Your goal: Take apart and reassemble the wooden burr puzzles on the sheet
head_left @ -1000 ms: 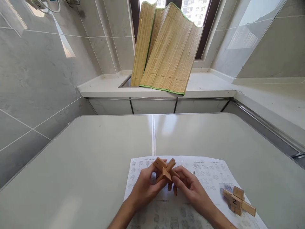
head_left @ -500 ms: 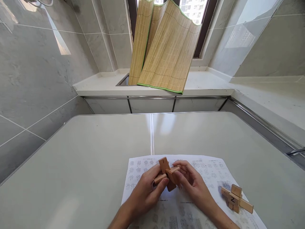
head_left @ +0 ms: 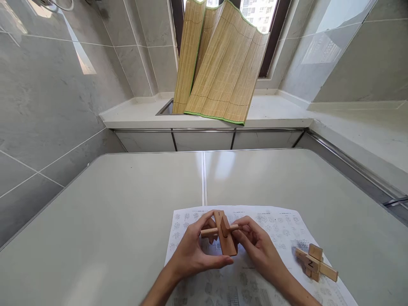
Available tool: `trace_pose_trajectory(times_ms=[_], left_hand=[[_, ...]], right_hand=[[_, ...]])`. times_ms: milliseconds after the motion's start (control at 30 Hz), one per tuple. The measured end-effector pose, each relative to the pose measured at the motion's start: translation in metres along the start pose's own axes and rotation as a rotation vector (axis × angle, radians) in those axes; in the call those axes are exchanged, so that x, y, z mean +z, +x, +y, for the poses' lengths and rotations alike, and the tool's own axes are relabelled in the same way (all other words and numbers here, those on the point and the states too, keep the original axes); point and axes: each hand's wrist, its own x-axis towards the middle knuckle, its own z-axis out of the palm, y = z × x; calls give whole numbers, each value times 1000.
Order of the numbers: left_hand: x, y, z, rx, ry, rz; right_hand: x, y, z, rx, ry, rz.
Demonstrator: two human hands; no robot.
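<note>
A reddish-brown wooden interlocking puzzle (head_left: 225,238), made of crossed flat pieces and marked "1", is held above the printed sheet (head_left: 188,216). My left hand (head_left: 199,253) spans it, index finger at the top end and thumb at the lower end of the long piece. From the right, my right hand (head_left: 255,240) pinches the end of the crosswise piece between thumb and fingers. A second, lighter wooden puzzle (head_left: 315,263), marked "2", lies on the sheet to the right of my right hand.
The sheet with rows of small diagrams lies on a pale table (head_left: 95,221) with a seam down its middle. Beyond the table are a white ledge (head_left: 134,114) and a bamboo mat (head_left: 223,72) before the window. Tiled walls (head_left: 63,93) stand at the sides.
The puzzle in my hands has turned, its crosswise piece now lying nearly level. My left hand has shifted its grip from the side piece to the two ends of the long piece.
</note>
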Motion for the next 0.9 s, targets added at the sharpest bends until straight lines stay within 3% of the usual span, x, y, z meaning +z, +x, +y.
trace_pose_trajectory(times_ms=[333,533,733,833,900], left_hand=[[3,3,-3,56,-48,57],[2,0,-10,95,21,163],[-4,-1,-18,115,-257,190],[-13,2,-18,123,-313,280],[-21,3,-17,95,-239,369]], right_hand=[[-2,-1,5,-1,-70,-14],[1,0,10,-10,-116,-52],[3,-1,13,-6,-155,-66],[3,-1,12,4,-135,-67],[1,0,11,18,-92,-54]])
